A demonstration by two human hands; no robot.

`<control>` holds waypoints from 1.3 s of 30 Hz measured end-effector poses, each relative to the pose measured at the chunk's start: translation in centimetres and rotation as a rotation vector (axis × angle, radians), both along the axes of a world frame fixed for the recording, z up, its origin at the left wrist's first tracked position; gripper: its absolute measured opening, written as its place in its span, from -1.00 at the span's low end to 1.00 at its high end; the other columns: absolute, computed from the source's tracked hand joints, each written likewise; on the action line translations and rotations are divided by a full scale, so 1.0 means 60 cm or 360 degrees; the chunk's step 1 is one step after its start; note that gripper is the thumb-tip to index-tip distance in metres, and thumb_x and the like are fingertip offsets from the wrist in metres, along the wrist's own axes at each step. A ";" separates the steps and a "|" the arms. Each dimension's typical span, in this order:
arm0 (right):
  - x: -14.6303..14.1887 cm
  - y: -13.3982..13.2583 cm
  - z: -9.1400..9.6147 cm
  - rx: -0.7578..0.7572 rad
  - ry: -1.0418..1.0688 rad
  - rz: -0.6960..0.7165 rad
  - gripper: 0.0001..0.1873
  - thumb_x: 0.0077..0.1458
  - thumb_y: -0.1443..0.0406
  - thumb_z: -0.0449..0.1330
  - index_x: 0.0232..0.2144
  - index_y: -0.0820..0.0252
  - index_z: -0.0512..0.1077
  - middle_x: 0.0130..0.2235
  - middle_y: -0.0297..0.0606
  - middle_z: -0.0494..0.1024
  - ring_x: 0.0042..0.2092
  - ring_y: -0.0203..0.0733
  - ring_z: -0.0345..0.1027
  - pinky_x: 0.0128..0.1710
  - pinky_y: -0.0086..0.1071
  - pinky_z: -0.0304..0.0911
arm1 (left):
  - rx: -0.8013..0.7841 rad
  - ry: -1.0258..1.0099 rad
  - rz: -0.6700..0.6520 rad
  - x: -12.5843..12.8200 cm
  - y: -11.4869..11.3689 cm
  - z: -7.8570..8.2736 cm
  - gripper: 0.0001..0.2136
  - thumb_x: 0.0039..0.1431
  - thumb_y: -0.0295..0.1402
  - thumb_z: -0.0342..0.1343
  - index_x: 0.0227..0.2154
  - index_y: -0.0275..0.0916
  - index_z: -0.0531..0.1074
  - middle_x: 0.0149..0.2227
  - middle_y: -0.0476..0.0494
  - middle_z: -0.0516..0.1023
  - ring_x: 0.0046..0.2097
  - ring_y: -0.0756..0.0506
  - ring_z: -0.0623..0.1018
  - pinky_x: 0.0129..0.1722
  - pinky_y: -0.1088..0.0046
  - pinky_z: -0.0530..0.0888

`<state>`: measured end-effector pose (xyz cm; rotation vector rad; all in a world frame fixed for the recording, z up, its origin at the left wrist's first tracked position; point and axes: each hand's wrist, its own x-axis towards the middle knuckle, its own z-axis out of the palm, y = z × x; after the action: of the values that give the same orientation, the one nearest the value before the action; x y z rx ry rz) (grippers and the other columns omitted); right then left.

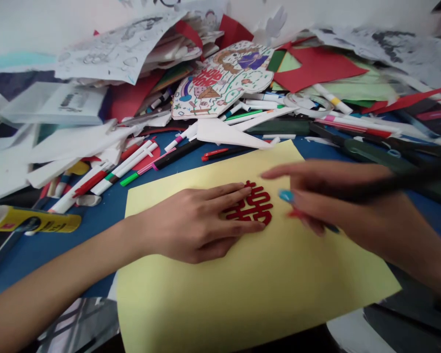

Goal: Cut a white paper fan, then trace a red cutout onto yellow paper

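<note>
My left hand [191, 223] lies flat on a yellow sheet of paper [242, 289], fingers stretched out. Its fingertips rest on a red paper cutout [259, 201] of looped, symmetrical character shapes, covering its left part. To the right of the cutout, my right hand [327, 201] is raised above the sheet and smeared by motion. It is closed around a long dark pen-like stick [407, 181] that slants up to the right. A blue bit [286, 196] and a small red bit [295, 214] show at its fingertips; I cannot tell what they are.
A glue stick [51, 219] lies at the left on the blue tabletop [95, 235]. Behind the sheet are several markers [132, 162], white paper scraps [228, 132], a coloured drawing cutout [224, 83] and red paper [319, 66]. Dark-handled scissors [367, 149] lie at the right.
</note>
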<state>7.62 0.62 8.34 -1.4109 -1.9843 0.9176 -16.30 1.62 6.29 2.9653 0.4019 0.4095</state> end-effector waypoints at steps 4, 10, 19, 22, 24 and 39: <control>-0.037 0.021 -0.013 -0.0260 0.0193 0.0056 -0.85 0.00 0.21 0.16 -0.48 0.14 0.27 -0.66 -0.49 0.31 -0.66 -0.38 0.14 -0.67 -0.44 0.00 | 0.0012 -0.0004 0.0012 0.000 0.001 0.000 -0.66 0.21 -0.39 -0.06 0.04 -0.23 0.36 0.08 -0.36 0.38 0.22 -0.24 0.26 0.09 0.21 0.40; -0.045 0.013 -0.023 -0.0125 0.0026 0.0123 -0.72 -0.04 0.33 0.11 -0.65 0.15 0.08 -0.67 -0.50 0.16 -0.61 -0.42 0.00 -0.63 -0.44 -0.07 | -0.0043 -0.0018 -0.0005 0.002 0.000 0.001 -0.66 0.21 -0.41 -0.08 0.02 -0.28 0.37 0.12 -0.41 0.33 0.23 -0.27 0.23 0.12 0.19 0.37; -0.045 0.014 -0.023 -0.0098 -0.0074 0.0162 -0.73 -0.06 0.32 0.08 -0.66 0.14 0.06 -0.66 -0.48 0.09 -0.59 -0.41 -0.09 -0.65 -0.44 -0.15 | -0.0064 -0.0008 0.0013 0.003 0.000 0.003 -0.66 0.22 -0.40 -0.10 0.03 -0.26 0.35 0.13 -0.38 0.32 0.24 -0.24 0.21 0.10 0.21 0.38; -0.045 0.013 -0.023 -0.0077 -0.0096 0.0132 -0.73 -0.06 0.32 0.08 -0.66 0.14 0.05 -0.66 -0.48 0.09 -0.59 -0.41 -0.09 -0.65 -0.44 -0.15 | -0.0066 -0.0017 0.0012 0.003 0.000 0.003 -0.67 0.22 -0.41 -0.09 0.02 -0.27 0.36 0.12 -0.40 0.33 0.24 -0.26 0.22 0.10 0.19 0.39; -0.046 0.013 -0.023 -0.0076 -0.0093 0.0151 -0.75 -0.07 0.34 0.08 -0.66 0.14 0.06 -0.66 -0.48 0.11 -0.59 -0.41 -0.08 -0.65 -0.44 -0.14 | -0.0066 -0.0031 0.0006 0.003 0.000 0.003 -0.67 0.22 -0.42 -0.09 0.02 -0.29 0.37 0.10 -0.40 0.35 0.22 -0.28 0.24 0.09 0.19 0.39; -0.047 0.011 -0.027 0.0010 -0.0034 0.0025 -0.72 -0.10 0.34 0.08 -0.69 0.13 0.04 -0.68 -0.47 0.06 -0.61 -0.40 -0.12 -0.67 -0.40 -0.18 | -0.0075 -0.0034 0.0009 0.002 0.000 0.001 -0.67 0.23 -0.41 -0.09 0.02 -0.30 0.38 0.10 -0.43 0.34 0.23 -0.28 0.24 0.12 0.19 0.37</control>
<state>4.79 1.29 6.75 -1.4089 -2.0151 0.9056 -16.16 1.62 6.35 2.9122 0.4117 0.4264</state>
